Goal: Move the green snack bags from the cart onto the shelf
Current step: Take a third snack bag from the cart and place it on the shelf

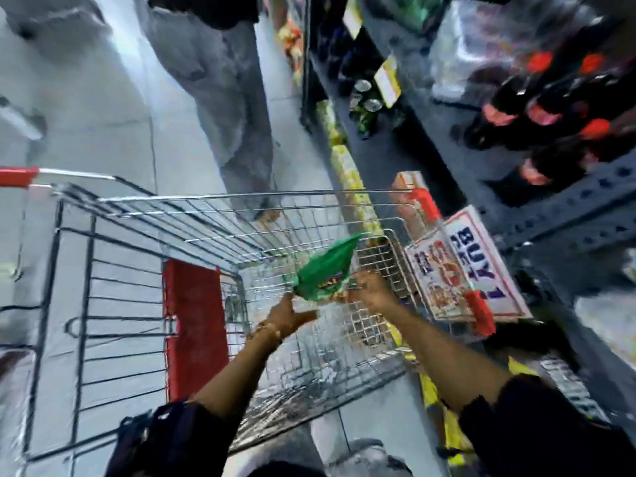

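A green snack bag (325, 268) hangs tilted over the basket of the wire shopping cart (192, 215). My left hand (287, 316) pinches its lower left corner. My right hand (371, 287) grips its lower right edge from the other side. Both arms reach forward into the cart. The picture is blurred by motion, and I make out no other green bags in the basket. The dark metal shelf (568, 215) runs along the right side of the aisle.
A red child-seat flap (192, 321) stands in the cart. A "BUY 1 GET 1" sign (475, 266) leans beside the cart's right rim. Dark bottles with red caps (537, 111) fill the shelf. Another person's legs (227, 98) stand in the aisle ahead.
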